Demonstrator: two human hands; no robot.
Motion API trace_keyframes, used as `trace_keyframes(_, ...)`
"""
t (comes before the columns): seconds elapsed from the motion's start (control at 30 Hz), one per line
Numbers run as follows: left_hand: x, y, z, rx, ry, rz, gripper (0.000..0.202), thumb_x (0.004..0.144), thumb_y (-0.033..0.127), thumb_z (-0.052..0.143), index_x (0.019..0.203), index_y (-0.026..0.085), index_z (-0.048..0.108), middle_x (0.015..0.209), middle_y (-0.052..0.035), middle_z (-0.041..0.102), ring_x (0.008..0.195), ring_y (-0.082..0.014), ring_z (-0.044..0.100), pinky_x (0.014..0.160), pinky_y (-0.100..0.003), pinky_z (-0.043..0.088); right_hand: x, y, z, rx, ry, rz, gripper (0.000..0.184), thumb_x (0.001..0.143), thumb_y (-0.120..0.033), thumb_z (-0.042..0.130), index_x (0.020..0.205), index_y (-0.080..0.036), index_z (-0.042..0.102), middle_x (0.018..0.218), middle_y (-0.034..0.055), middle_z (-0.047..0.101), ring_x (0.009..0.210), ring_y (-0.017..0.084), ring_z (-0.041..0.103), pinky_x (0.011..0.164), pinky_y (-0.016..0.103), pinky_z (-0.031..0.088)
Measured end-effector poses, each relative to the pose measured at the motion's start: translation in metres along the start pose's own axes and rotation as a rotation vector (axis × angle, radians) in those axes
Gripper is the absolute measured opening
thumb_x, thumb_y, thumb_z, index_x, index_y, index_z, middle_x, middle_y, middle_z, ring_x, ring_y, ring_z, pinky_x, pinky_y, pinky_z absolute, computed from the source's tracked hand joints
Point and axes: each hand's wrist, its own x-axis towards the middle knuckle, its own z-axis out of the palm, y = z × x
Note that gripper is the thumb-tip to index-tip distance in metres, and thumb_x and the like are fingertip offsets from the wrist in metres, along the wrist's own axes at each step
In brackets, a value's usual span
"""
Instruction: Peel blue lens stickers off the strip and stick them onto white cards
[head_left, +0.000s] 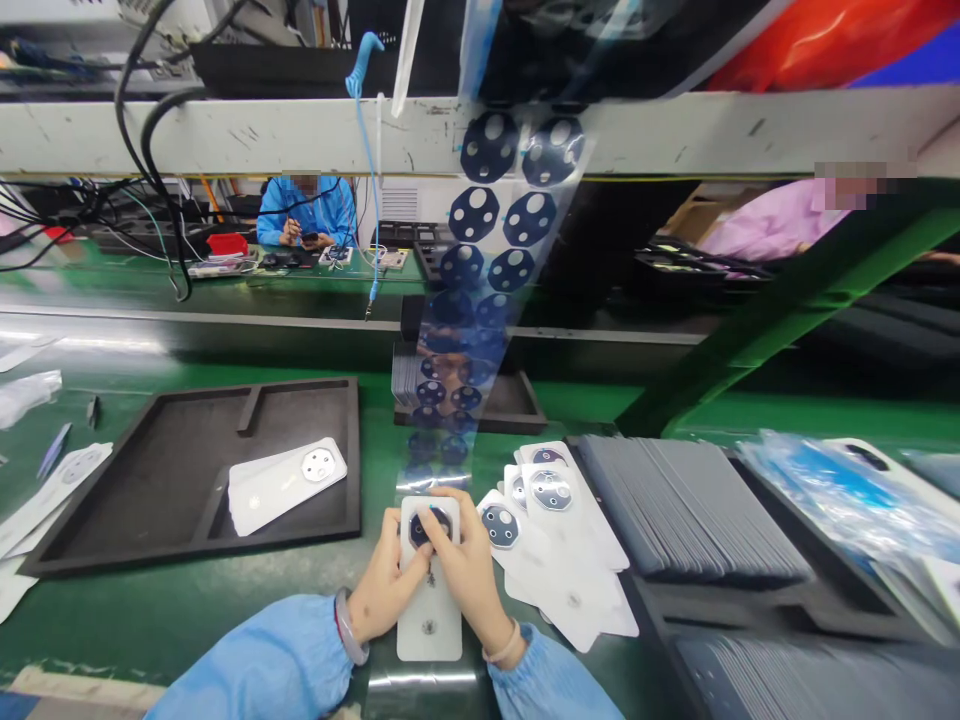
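Note:
A white phone back cover lies flat on the green bench in front of me. My left hand grips its left edge, fingers curled. My right hand presses its fingertips on the dark round camera piece at the cover's top. A long clear film strip carrying several dark round camera stickers hangs from above down to the cover. Both arms wear blue sleeves, each with a bracelet at the wrist.
A black foam tray at left holds one white cover. Several white covers are fanned out right of my hands. Grey stacked sheets fill trays at right. Two people sit across the conveyor.

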Motion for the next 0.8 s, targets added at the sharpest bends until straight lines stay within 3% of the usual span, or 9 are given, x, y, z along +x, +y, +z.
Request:
trace_keyframes(0.1,0.002,-0.003,0.002,-0.075,-0.023,-0.063,0.035,0.085,0.047,0.064,0.099,0.022,0.044,0.086,0.0019,0.057,0.071,-0.0125,0.057,0.065,-0.026,0.048,0.005,-0.004,-0.006,0.068,-0.058,0.058,0.029,0.087,-0.050,0.058,0.088,-0.021,0.063,0.080,0.0024,0.066,0.075,0.020,0.061,0.069,0.030,0.051)
trace_keyframes(0.2,0.005,-0.005,0.002,-0.185,-0.015,-0.141,0.040,0.083,0.049,0.065,0.099,0.024,0.039,0.080,0.0043,0.057,0.060,-0.0106,0.056,0.057,-0.024,0.046,0.007,-0.005,-0.011,0.151,-0.145,0.060,0.032,0.087,-0.050,0.059,0.104,-0.023,0.065,0.095,0.0042,0.069,0.087,0.021,0.065,0.079,0.033,0.052)
trace_keyframes(0.3,0.009,-0.004,-0.001,-0.178,0.076,-0.115,0.039,0.084,0.050,0.063,0.103,0.024,0.042,0.088,0.0012,0.061,0.075,-0.0150,0.063,0.067,-0.028,0.050,0.004,-0.001,-0.009,0.279,-0.293,0.125,0.048,0.084,-0.044,0.066,0.128,-0.027,0.056,0.103,0.0047,0.070,0.091,0.021,0.067,0.086,0.039,0.053)
trace_keyframes(0.4,0.012,-0.003,-0.007,-0.120,0.133,-0.060,0.040,0.086,0.051,0.060,0.111,0.024,0.044,0.102,-0.0035,0.064,0.097,-0.0201,0.063,0.085,-0.034,0.049,0.004,0.006,-0.004,0.321,-0.323,0.146,0.055,0.080,-0.043,0.072,0.130,-0.027,0.056,0.093,0.0052,0.073,0.081,0.023,0.069,0.079,0.041,0.056)
trace_keyframes(0.5,0.013,-0.005,-0.010,-0.153,0.059,-0.063,0.052,0.089,0.055,0.054,0.125,0.025,0.033,0.099,-0.0049,0.068,0.089,-0.0217,0.067,0.083,-0.038,0.050,0.019,0.013,-0.014,0.210,-0.176,0.079,0.045,0.077,-0.051,0.070,0.113,-0.023,0.068,0.088,0.0086,0.074,0.078,0.028,0.070,0.069,0.041,0.057)
trace_keyframes(0.6,0.017,-0.011,-0.013,-0.165,0.036,0.019,0.050,0.092,0.055,0.047,0.128,0.026,0.028,0.090,-0.0037,0.071,0.078,-0.0215,0.069,0.078,-0.038,0.052,0.046,0.014,-0.048,0.058,0.055,-0.027,0.046,0.079,-0.057,0.064,0.107,-0.021,0.071,0.109,0.0144,0.071,0.102,0.034,0.065,0.085,0.048,0.053)
trace_keyframes(0.7,0.027,-0.011,-0.019,-0.109,0.104,0.109,0.048,0.090,0.057,0.050,0.123,0.024,0.037,0.089,-0.0044,0.072,0.077,-0.0218,0.069,0.077,-0.037,0.053,0.069,0.005,-0.085,-0.314,0.265,-0.131,0.055,0.078,-0.061,0.056,0.107,-0.016,0.071,0.107,0.0193,0.070,0.106,0.040,0.062,0.093,0.059,0.045)
trace_keyframes(0.8,0.031,0.006,-0.022,-0.001,0.187,0.225,0.045,0.086,0.057,0.055,0.114,0.022,0.052,0.099,-0.0082,0.071,0.088,-0.0248,0.068,0.084,-0.039,0.053,0.076,-0.022,-0.103,-0.542,0.393,-0.242,0.065,0.079,-0.063,0.049,0.114,-0.012,0.067,0.115,0.0222,0.066,0.113,0.044,0.057,0.096,0.063,0.043)
